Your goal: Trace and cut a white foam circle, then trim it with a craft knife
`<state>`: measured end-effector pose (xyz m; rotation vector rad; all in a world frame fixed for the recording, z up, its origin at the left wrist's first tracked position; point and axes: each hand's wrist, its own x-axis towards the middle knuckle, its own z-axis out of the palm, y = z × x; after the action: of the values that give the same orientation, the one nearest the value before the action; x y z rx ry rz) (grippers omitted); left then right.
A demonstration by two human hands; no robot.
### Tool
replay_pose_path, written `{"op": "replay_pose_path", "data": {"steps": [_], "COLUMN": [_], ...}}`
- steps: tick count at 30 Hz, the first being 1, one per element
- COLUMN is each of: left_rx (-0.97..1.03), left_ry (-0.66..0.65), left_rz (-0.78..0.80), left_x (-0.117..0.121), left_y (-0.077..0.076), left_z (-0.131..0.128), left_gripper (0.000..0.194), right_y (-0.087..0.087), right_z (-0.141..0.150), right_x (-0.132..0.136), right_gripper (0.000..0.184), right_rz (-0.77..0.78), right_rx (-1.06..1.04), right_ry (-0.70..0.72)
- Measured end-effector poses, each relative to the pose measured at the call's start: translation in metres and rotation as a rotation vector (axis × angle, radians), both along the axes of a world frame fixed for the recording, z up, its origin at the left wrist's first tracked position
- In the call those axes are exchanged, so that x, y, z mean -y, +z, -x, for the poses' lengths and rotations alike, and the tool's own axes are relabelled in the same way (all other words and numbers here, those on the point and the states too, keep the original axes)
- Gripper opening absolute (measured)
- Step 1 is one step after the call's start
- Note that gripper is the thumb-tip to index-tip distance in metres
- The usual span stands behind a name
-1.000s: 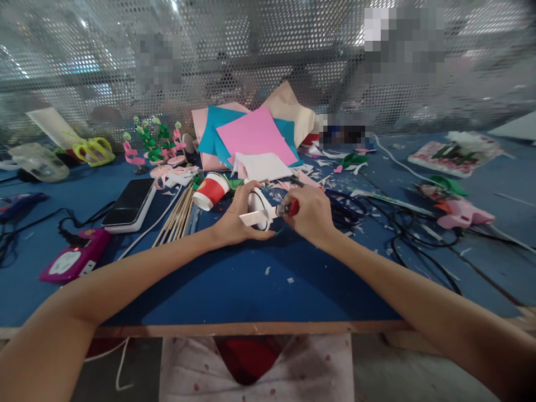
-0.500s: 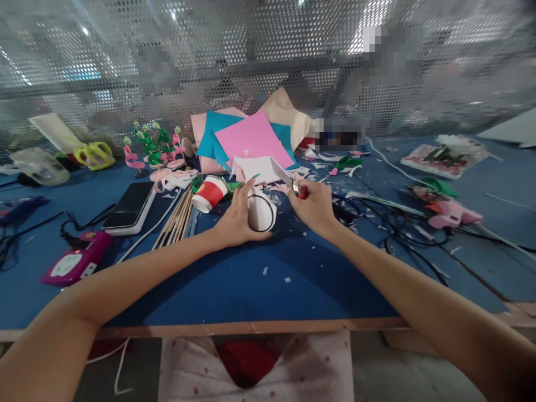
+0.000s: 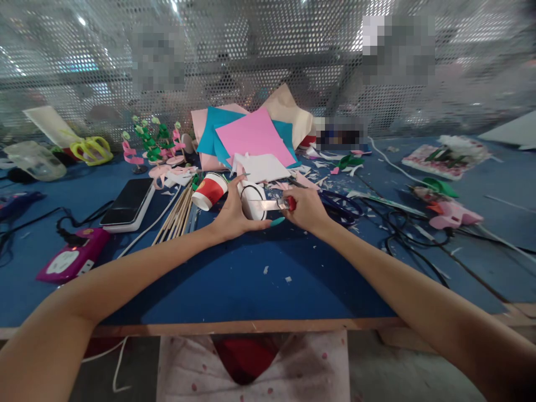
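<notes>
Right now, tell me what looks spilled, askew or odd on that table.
Small white scraps lie strewn over the blue table, many beyond the right hand, so it looks littered. The red-and-white paper cup looks tipped, leaning beside the wooden sticks instead of standing upright.

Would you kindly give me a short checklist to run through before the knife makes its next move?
1. Left hand steadying the white cup: ok, gripped round its side.
2. Right hand on the red-handled knife: ok, held by its handle.
3. Blade aimed away from the left hand: not ok, it points toward it.
4. Blade off the cup: cannot tell, it overlaps the cup's mouth in this view.
5. Tabletop free of scraps: not ok, white scraps lie nearer the wearer than the hands.
</notes>
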<state>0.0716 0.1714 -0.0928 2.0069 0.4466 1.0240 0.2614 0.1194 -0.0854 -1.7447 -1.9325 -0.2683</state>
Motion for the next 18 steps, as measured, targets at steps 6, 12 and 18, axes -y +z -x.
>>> {"op": "replay_pose_path", "data": {"steps": [6, 12, 18], "left_rx": [-0.025, -0.062, -0.078], "left_ry": [-0.032, -0.022, -0.018], "left_rz": [-0.015, 0.031, 0.049], "left_x": [0.001, 0.0, 0.004], "left_y": [0.002, 0.001, 0.0], "left_z": [0.001, 0.002, 0.0], "left_gripper": [0.097, 0.103, 0.1], "right_y": [0.005, 0.008, 0.009], "right_z": [0.005, 0.01, 0.014], "right_x": [0.003, 0.006, 0.008], "right_gripper": [0.009, 0.005, 0.002], "right_rz": [0.094, 0.173, 0.201], "right_rx": [0.051, 0.082, 0.079], "right_ry": [-0.027, -0.085, -0.114]}}
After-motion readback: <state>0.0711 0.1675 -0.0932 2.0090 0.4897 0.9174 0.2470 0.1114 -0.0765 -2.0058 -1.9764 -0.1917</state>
